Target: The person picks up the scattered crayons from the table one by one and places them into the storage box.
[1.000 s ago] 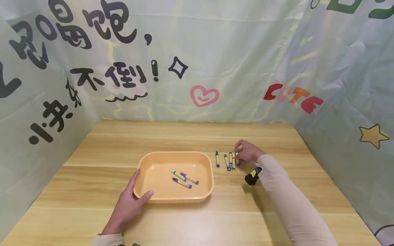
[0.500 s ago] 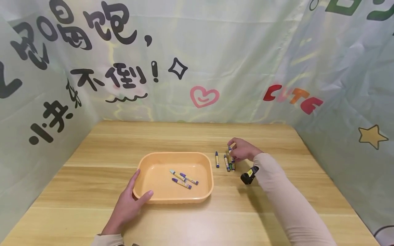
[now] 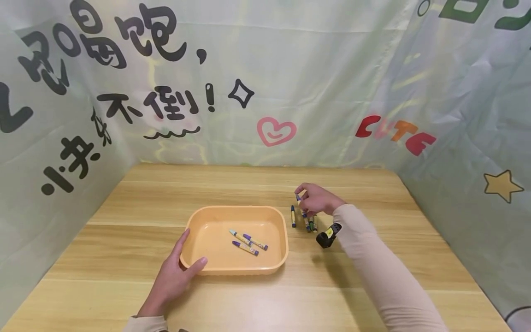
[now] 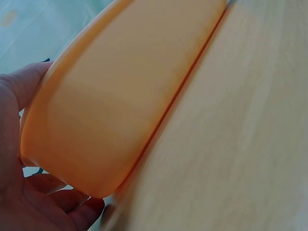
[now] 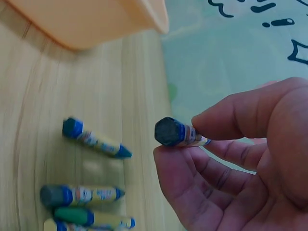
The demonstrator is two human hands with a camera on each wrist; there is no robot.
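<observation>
An orange tray (image 3: 195, 223) sits on the wooden table and holds three crayons (image 3: 248, 240). My left hand (image 3: 176, 273) grips the tray's near left corner, thumb on the rim; the tray's outer wall (image 4: 120, 96) fills the left wrist view beside that left hand (image 4: 19, 159). My right hand (image 3: 316, 199) hovers just right of the tray and pinches a blue-tipped crayon (image 3: 298, 199) between thumb and fingers. In the right wrist view the held crayon (image 5: 179, 134) points away from the right hand (image 5: 240, 163), above loose crayons (image 5: 89, 137) on the table.
Several loose crayons (image 3: 308, 222) lie in a row on the table under my right hand, one crayon (image 3: 292, 216) closest to the tray. Printed fabric walls (image 3: 265, 83) enclose the table on three sides. A black wrist camera (image 3: 326, 236) hangs under my right forearm.
My right hand lifted a crayon from the row and moved it leftward toward the tray. The left hand and the tray stayed put.
</observation>
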